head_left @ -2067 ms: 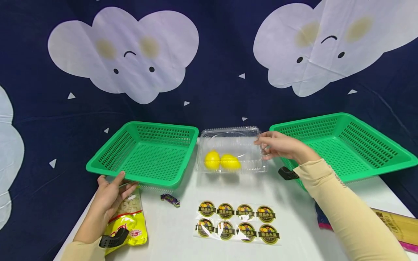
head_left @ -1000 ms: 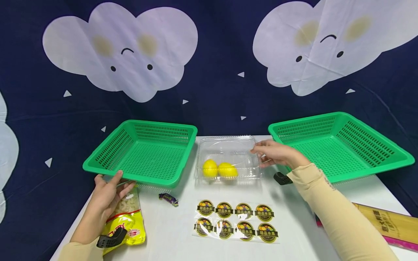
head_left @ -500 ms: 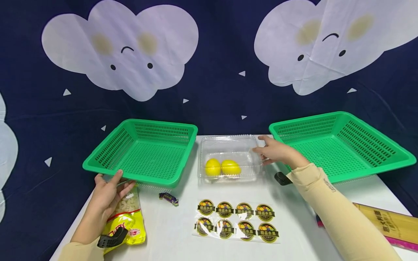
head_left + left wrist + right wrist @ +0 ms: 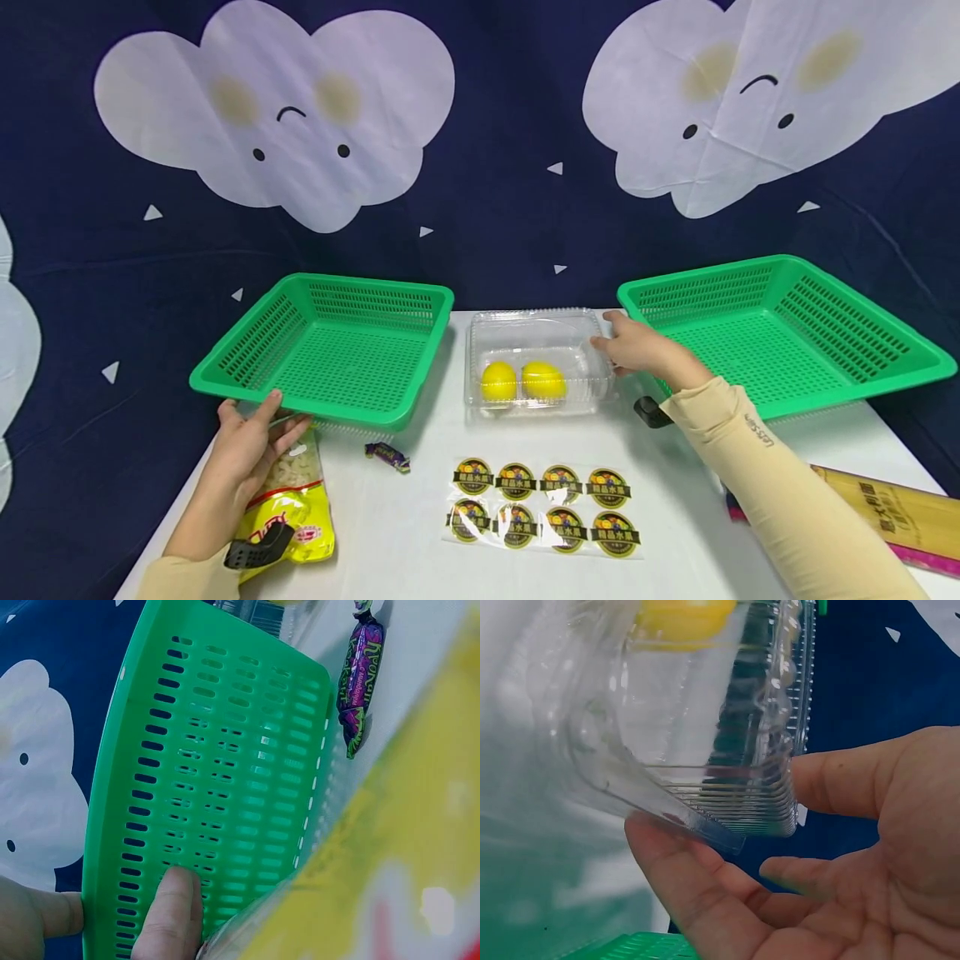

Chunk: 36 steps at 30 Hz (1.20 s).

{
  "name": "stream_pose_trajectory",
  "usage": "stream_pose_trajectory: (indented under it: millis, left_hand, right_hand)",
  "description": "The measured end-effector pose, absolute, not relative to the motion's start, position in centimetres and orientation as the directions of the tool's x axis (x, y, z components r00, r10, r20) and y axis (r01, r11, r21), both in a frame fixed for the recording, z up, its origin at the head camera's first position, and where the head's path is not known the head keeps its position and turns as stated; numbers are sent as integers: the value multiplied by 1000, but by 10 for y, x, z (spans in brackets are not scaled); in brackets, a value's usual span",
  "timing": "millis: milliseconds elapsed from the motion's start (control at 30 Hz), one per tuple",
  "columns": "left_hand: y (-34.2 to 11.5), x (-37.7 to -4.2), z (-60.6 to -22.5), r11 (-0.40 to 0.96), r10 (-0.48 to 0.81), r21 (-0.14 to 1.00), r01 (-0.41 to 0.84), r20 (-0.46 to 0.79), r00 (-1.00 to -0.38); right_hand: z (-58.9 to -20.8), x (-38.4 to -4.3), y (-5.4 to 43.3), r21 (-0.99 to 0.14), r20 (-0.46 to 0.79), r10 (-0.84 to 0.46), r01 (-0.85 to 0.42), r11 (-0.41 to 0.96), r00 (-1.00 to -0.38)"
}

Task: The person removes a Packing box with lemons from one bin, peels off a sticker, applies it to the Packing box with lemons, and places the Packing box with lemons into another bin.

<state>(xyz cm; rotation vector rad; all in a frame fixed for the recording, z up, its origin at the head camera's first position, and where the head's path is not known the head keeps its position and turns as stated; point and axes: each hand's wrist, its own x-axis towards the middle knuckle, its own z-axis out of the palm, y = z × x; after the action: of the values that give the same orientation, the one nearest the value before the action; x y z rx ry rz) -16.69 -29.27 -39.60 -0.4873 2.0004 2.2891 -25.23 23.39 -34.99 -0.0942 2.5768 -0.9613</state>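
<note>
My right hand [image 4: 637, 343] holds the right end of a clear plastic clamshell box [image 4: 536, 332], thumb at the far side and a fingertip along the near edge in the right wrist view. Two yellow lemons [image 4: 543, 381] lie inside the box, which sits on the white table between two green baskets. My left hand [image 4: 247, 442] grips the near rim of the left green basket [image 4: 352, 358], its thumb over the rim and its fingers against the outer wall. A yellow snack bag [image 4: 288, 508] lies beneath that hand and partly hides behind it.
A purple wrapped candy [image 4: 387, 457] lies near the left basket. A sheet of round stickers [image 4: 542, 507] is on the table in front of the box. The right green basket [image 4: 765, 350] stands beyond my right forearm, and a yellow pasta packet [image 4: 885, 512] lies at the right edge.
The clamshell box with the lemons has come down, then slid slightly right along with my right hand. My left hand keeps its place on the basket rim.
</note>
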Motion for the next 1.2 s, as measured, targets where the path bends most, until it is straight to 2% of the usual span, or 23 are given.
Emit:
stream_pose_trajectory:
  millis: [233, 500, 633, 767, 967, 1200]
  left_hand:
    - [-291, -166, -394, -134, -164, 956, -261, -281, -946]
    - [-291, -160, -390, -141, -157, 950, -277, -298, -942]
    - [-290, -154, -386, -81, -138, 957, -277, -286, -948]
    - [-289, -143, -381, -5, -110, 956, -293, -292, -950]
    - [-285, -124, -376, 94, -123, 944, -315, -303, -945]
    - [-258, -101, -375, 265, -76, 941, -210, -197, -977]
  right_hand:
    - [-349, -252, 233, -506, -279, -171, -7, 862, -945]
    - [-335, -241, 225, -451, -222, -192, -74, 889, -956]
    - [-324, -231, 218, -435, -169, -209, -117, 893, -963]
    - [-313, -217, 209, -431, -103, -236, -171, 886, -966]
    - [-306, -193, 194, -433, 64, -311, -307, 847, -948]
    - [-318, -169, 175, -526, 201, -406, -448, 723, -892]
